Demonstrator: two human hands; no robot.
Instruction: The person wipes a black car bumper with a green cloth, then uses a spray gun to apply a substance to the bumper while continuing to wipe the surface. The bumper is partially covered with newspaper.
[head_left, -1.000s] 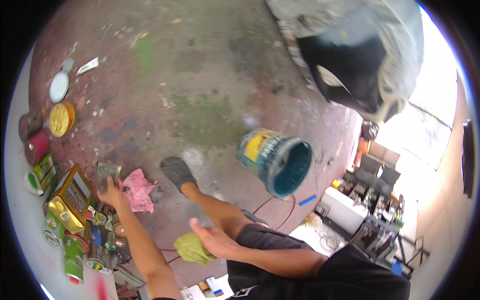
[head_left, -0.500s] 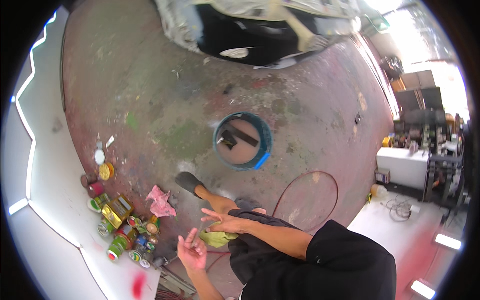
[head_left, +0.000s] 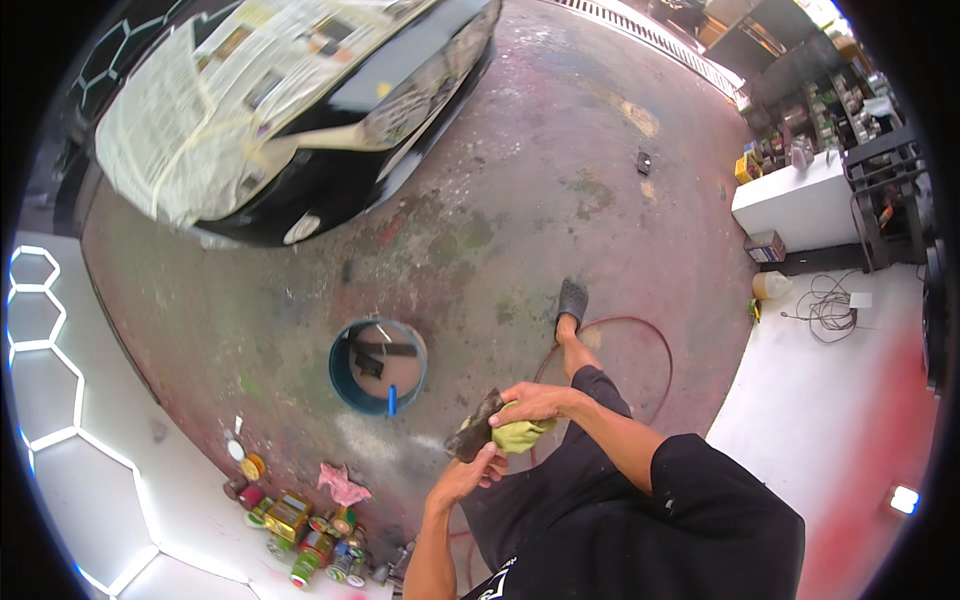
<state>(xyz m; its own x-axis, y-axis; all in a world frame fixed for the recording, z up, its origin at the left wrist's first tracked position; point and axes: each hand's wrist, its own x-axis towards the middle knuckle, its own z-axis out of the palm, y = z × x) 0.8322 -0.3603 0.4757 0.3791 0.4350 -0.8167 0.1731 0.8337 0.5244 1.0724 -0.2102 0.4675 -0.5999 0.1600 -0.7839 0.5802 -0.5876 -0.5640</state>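
A yellow-green cloth [head_left: 522, 434] is gripped in my right hand [head_left: 535, 402], bunched under its palm and fingers. My left hand [head_left: 470, 478] is just below it, with curled fingers at the cloth's lower left side; what they hold, if anything, is hidden. Beside the cloth, partly behind the hands, shows a dark brownish-grey shape [head_left: 474, 428]; I cannot tell whether it is a clog or something held. A blue-green bucket [head_left: 345, 392] of murky water stands ahead to the left, with dark flat pieces [head_left: 385, 348] in it and a bright blue piece [head_left: 392, 400] at its near rim.
A car [head_left: 300, 180] masked with pale sheeting stands at the far left. Several cans and bottles [head_left: 312, 545] and a pink cloth [head_left: 343, 484] lie at the lower left. A red hose [head_left: 668, 375] loops by my clog [head_left: 573, 300]. Shelving and a white cabinet [head_left: 785, 205] line the right.
My view has turned right, and I have stepped with one foot forward. The hands have come together at the green cloth; before, they were apart with fingers spread.
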